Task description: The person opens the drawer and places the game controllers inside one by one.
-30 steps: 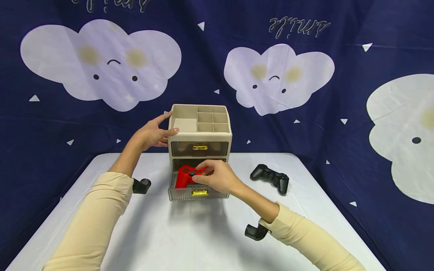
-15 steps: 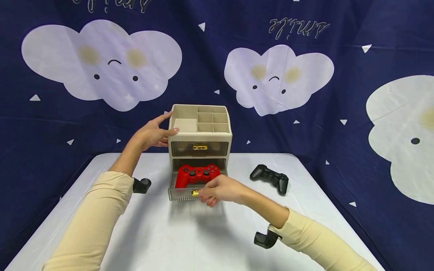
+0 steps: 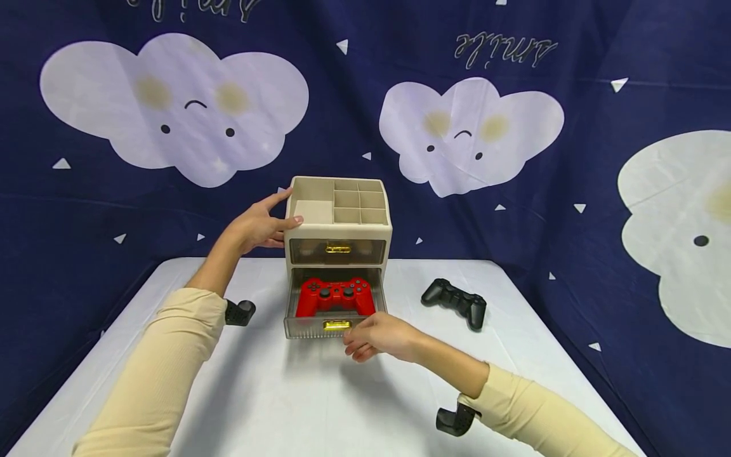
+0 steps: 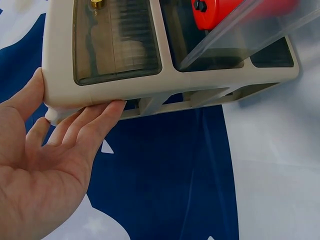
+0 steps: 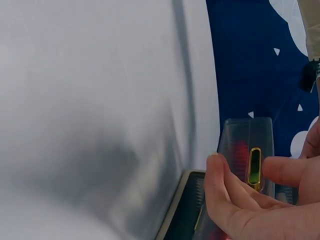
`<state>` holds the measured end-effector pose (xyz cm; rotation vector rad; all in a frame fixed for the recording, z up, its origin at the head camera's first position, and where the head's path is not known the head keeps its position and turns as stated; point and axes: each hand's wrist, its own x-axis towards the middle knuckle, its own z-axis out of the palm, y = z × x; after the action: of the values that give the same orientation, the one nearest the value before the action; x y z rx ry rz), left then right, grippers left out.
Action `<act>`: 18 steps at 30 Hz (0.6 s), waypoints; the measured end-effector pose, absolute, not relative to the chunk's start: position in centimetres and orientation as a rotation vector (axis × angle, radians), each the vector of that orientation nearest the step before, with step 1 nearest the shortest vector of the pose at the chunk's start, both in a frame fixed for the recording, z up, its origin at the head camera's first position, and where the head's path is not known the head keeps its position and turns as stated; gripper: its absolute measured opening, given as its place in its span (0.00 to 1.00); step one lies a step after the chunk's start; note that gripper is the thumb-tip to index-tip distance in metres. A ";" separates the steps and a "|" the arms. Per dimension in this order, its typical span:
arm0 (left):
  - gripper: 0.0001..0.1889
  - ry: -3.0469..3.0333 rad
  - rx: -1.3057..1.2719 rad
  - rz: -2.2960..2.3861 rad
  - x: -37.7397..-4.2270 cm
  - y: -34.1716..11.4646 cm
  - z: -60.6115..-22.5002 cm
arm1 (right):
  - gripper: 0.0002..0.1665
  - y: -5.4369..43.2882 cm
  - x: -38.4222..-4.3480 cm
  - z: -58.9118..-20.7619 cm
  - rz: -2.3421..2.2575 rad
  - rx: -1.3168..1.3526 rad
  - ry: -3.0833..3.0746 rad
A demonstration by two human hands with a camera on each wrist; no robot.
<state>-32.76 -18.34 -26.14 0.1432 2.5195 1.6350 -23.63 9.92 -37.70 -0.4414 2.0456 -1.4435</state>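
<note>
A cream desktop organizer point(image 3: 339, 231) with two smoky clear drawers stands at the back of the table. Its upper drawer point(image 3: 308, 252) is closed. The lower drawer point(image 3: 308, 328) is pulled out, and a red game controller point(image 3: 335, 294) lies in it. My left hand point(image 3: 255, 227) rests on the organizer's left side, thumb over the upper front edge; the left wrist view shows its fingers point(image 4: 102, 122) against the side wall. My right hand point(image 3: 381, 336) hangs just in front of the lower drawer, near its gold handle point(image 3: 337, 325), fingers loosely bent and holding nothing.
A black game controller point(image 3: 455, 303) lies on the white tabletop point(image 3: 297, 406), right of the organizer. The organizer's top has one large compartment point(image 3: 312, 211) and several small ones. A dark blue cloth point(image 3: 342, 114) with clouds hangs behind.
My right hand has left the red controller in the lower drawer, passed to the gold handle, then drawn slightly away toward me. The left hand stays on the organizer.
</note>
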 end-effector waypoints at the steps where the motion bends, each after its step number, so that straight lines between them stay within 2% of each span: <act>1: 0.46 2.520 0.142 1.635 -32.8 -18.3 -26.1 | 0.19 9.9 -23.6 -37.8 -1.466 -0.432 2.042; 18: 0.46 2.506 0.150 1.650 -32.8 -18.4 -26.2 | 0.18 8.6 -23.1 -38.1 -1.703 -0.338 2.021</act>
<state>-32.81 -18.38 -26.22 0.1498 2.5059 1.6500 -23.06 8.57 -38.13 -0.3383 2.0213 -1.7025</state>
